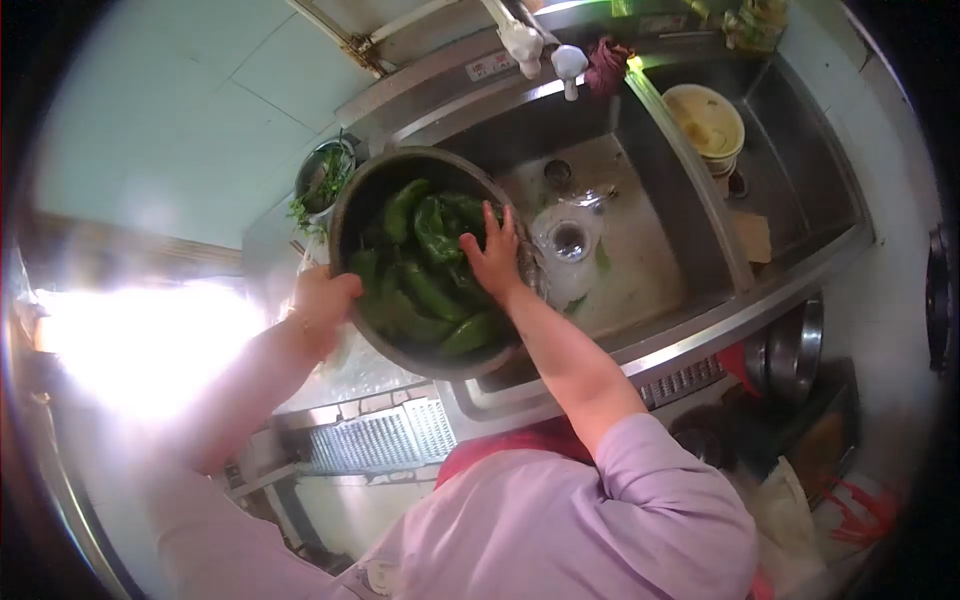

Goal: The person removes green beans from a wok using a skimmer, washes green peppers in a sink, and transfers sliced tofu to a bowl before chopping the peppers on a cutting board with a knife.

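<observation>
A large dark bowl [338,215] holds several green peppers [430,290] and is tilted towards the sink at its right. My left hand [325,305] grips the bowl's left rim, thumb over the edge. My right hand [495,255] lies over the peppers at the bowl's right side, fingers spread, palm down. Water runs over the bowl's right rim into the left basin [640,270], around the drain [569,241]. Small green bits lie on the basin floor.
White-handled taps [570,65] and a dark red cloth [607,66] are at the sink's back edge. A cream bowl [706,120] stands in the right basin. Left of the large bowl is a small pot with leafy greens [322,185]. Metal pans [795,350] sit below the counter.
</observation>
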Demonstrator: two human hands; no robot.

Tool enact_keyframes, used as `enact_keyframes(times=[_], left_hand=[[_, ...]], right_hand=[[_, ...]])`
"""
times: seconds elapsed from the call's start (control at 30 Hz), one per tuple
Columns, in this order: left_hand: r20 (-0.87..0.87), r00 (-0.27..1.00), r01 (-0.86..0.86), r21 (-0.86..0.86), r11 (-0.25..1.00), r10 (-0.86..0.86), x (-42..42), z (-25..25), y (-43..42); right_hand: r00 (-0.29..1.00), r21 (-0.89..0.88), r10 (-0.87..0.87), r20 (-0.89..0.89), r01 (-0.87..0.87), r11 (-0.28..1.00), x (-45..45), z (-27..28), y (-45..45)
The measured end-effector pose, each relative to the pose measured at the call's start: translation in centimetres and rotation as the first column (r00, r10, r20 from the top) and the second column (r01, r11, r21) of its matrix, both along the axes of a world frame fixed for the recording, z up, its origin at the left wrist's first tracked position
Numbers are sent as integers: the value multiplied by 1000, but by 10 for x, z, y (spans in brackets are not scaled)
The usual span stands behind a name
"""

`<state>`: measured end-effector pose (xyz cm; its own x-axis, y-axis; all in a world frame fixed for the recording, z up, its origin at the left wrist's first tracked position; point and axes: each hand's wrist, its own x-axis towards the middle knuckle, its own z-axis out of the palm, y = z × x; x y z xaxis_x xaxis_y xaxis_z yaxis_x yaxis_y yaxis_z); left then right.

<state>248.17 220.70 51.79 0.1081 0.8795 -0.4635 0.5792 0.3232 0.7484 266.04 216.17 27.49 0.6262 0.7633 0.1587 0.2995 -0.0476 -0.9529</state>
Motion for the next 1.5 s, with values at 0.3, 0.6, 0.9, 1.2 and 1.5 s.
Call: enact_keyframes(times=[0.3, 0.6, 0.9, 1.2, 1.5], left_hand=[[-452, 859, 349, 173, 921, -240, -7, 53, -29], [-163, 985, -58, 23, 998, 61, 30, 67, -82], [-266, 963, 58, 62, 996, -39, 92, 104, -112], [-294, 947, 137, 7, 990, -129, 116, 128, -124], [-300, 943, 157, 25, 987, -142, 129, 135, -135]], right_hand=[[951, -32, 123, -285, -138, 990, -41, 37, -2], [951, 212, 48, -306, 19, 977, -5, 59, -18], [918, 301, 84, -388, 40, 953, 11, 60, -36], [868, 368, 107, -485, 92, 925, 9, 84, -50], [871, 362, 110, -479, 82, 928, 2, 82, -46]])
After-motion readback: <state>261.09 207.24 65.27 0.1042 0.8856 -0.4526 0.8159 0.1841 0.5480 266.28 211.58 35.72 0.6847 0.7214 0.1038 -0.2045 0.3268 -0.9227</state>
